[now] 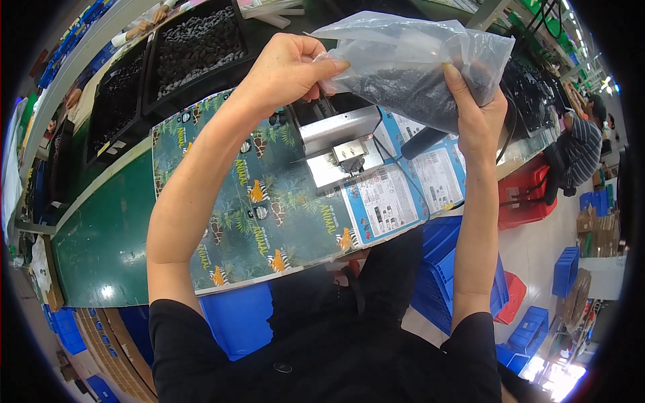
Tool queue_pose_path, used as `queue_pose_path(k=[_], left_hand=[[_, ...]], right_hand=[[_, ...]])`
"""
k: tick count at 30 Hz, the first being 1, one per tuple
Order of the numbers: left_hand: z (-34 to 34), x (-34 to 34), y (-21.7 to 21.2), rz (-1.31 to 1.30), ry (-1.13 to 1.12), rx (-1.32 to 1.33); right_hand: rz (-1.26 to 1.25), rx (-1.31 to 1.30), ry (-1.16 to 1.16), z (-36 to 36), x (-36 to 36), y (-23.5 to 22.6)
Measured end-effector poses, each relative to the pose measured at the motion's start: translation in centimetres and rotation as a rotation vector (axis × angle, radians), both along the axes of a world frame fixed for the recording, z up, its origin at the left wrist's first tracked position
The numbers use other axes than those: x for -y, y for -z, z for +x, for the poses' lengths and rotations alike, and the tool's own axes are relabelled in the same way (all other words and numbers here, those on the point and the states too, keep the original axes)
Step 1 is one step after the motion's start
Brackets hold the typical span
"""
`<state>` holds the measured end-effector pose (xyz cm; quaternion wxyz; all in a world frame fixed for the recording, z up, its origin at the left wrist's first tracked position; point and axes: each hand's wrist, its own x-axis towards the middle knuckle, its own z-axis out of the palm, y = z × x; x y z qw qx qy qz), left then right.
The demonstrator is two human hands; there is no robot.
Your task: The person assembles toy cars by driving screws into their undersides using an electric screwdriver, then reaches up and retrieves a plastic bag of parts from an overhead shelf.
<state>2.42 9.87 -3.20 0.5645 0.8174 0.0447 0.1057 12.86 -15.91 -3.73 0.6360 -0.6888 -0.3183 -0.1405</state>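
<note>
A clear plastic bag (403, 74) with many small dark pieces in its lower part is held up over the workbench. My left hand (289, 70) pinches the bag's left edge between thumb and fingers. On the other side my right hand (476, 111) grips the bag, its thumb lying across the front. Below the bag stands a small metal fixture (342, 144) with a silver block and plate. A dark cylindrical tool (423, 142) with a cable lies to its right, partly covered by the bag.
Printed animal-pattern sheets (269, 208) cover the green bench (101, 235). Black trays of small dark parts (201, 50) stand at the far left. Blue crates (437, 269) and a red stool (527, 191) are at the right. Other people's hands (140, 28) work at the far left; a seated person (583, 151) is at the right.
</note>
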Motion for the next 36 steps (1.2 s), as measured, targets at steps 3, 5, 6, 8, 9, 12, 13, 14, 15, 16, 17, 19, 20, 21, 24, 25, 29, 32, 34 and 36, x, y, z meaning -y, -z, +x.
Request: queue_pose_path(k=[3,5,6,8,9,12,13,14,15,16,17,19,20,21,24,25,29,32,34,36], left_hand=[[0.1,0.0,-0.1,0.001,0.003,0.002],[0.1,0.1,-0.3,-0.013,0.009,0.0],[0.1,0.2,-0.4,0.003,0.005,0.01],[0.0,0.5,-0.7,0.021,0.002,0.021],[0.0,0.6,-0.8,0.034,0.0,0.026],[-0.3,0.6,-1.1,0.066,-0.014,0.025],[-0.4,0.6,-1.1,0.081,-0.025,0.018],[-0.3,0.6,-1.2,0.082,-0.024,0.021],[-0.3,0.6,-1.2,0.067,-0.019,0.018],[-0.2,0.6,-1.2,0.052,-0.015,0.016],[-0.1,0.5,-1.1,0.055,-0.016,0.017],[0.0,0.5,-1.1,0.078,-0.011,0.021],[0.0,0.4,-1.0,0.081,-0.01,0.023],[-0.1,0.4,-1.0,0.069,0.001,0.009],[0.0,0.3,-1.0,0.063,0.012,-0.004],[0.1,0.3,-1.0,0.066,0.009,-0.004],[0.3,-0.1,-1.0,0.035,0.037,-0.022],[0.2,0.2,-1.3,0.061,0.013,-0.04],[0.2,0.1,-1.8,0.067,0.006,-0.022],[0.3,0.4,-2.6,0.067,0.006,-0.004]], right_hand=[[0.036,-0.03,0.002,-0.1,-0.1,0.1],[0.044,-0.026,0.005,0.0,0.1,0.2],[0.051,-0.022,0.008,0.0,0.1,0.3],[0.064,-0.022,0.015,-0.1,0.2,0.4],[0.076,-0.022,0.022,-0.1,0.3,0.4],[0.059,-0.007,0.007,0.1,0.5,0.7],[0.062,-0.006,0.006,0.0,0.4,0.8],[0.059,-0.008,0.011,0.0,0.3,0.8],[0.057,-0.01,0.017,-0.1,0.3,0.9],[0.058,-0.007,0.017,-0.1,0.4,0.9],[0.056,-0.002,0.02,0.0,0.4,1.0],[0.057,0.005,0.023,-0.2,0.3,0.9],[0.085,0.003,0.036,-0.4,0.0,0.9],[0.113,0.002,0.049,-0.5,-0.1,0.8],[0.095,0.004,0.068,-0.9,-0.1,0.7],[0.098,0.008,0.068,-1.0,-0.1,0.6],[0.093,0.011,0.095,-1.0,-0.3,0.9],[0.108,0.003,0.122,-1.1,-0.2,1.3],[0.142,-0.031,0.121,-1.4,-0.4,1.9],[0.241,-0.06,0.19,-1.8,-0.6,2.8]])
